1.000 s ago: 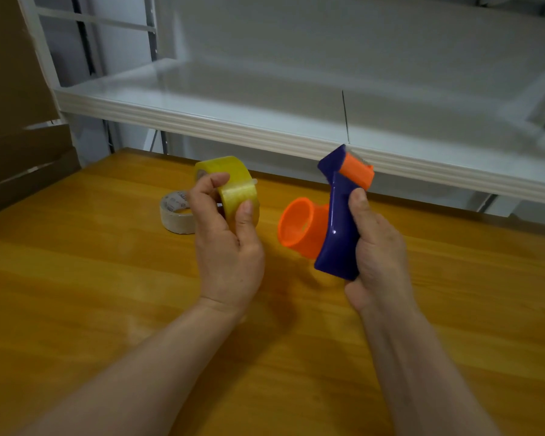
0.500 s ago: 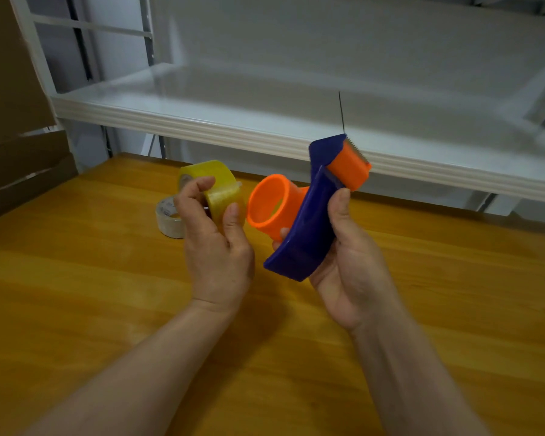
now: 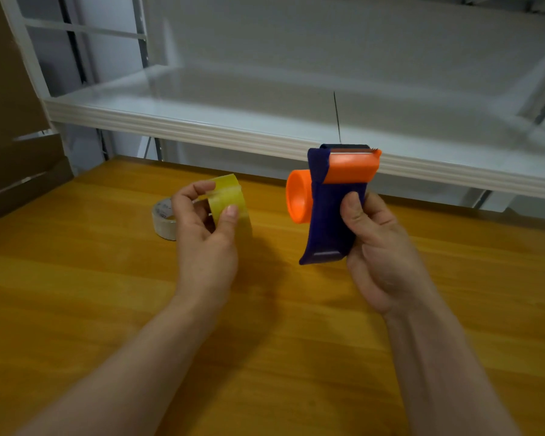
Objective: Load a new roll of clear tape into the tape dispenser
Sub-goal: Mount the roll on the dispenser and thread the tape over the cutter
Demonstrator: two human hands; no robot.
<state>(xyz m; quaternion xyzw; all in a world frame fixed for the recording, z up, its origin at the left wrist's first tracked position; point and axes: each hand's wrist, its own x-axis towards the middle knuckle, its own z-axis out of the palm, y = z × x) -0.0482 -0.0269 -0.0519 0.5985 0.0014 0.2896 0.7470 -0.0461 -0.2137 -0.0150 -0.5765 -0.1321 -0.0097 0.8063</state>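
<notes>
Lining up: left hand (image 3: 206, 247) pinching tape roll (image 3: 230, 199), right hand (image 3: 378, 247) clamped on dispenser (image 3: 331, 228) (orange hub (image 3: 298, 199) bare); next, sliding roll onto hub

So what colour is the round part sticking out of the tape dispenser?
Bright orange; the hub on the dark blue dispenser shows in the head view.

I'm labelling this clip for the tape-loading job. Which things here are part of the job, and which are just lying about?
Part of the job:
- yellowish tape roll, held in the left hand
- blue and orange dispenser, held in the right hand

Lying about:
- pale tape roll on the wooden table
- white shelf
</notes>
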